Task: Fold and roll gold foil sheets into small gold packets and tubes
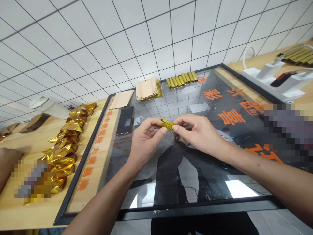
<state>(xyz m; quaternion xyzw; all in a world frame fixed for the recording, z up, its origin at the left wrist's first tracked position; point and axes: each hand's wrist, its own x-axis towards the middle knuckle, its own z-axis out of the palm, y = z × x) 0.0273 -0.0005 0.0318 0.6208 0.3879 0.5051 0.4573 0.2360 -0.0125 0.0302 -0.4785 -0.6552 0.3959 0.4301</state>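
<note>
Between both hands, above the glass panel (146,156), is a small roll of gold foil paper (167,124). My left hand (148,135) pinches its left end with thumb and forefinger. At the right end, my right hand (193,130) grips it the same way. Toward the wall lies a row of finished-looking gold rolls (182,80), side by side. Left of them is a stack of tan paper sheets (146,88) with gold foil showing at its edge. Another thin pile of tan paper (121,99) sits at the panel's far left corner.
A dark phone (125,120) lies on the panel's left. Folded shiny gold foil pieces (66,143) line the wooden table left of the black frame (84,156), near another person's arm (8,163). A white power strip (271,85) with plugs and more gold rolls (298,56) are at right.
</note>
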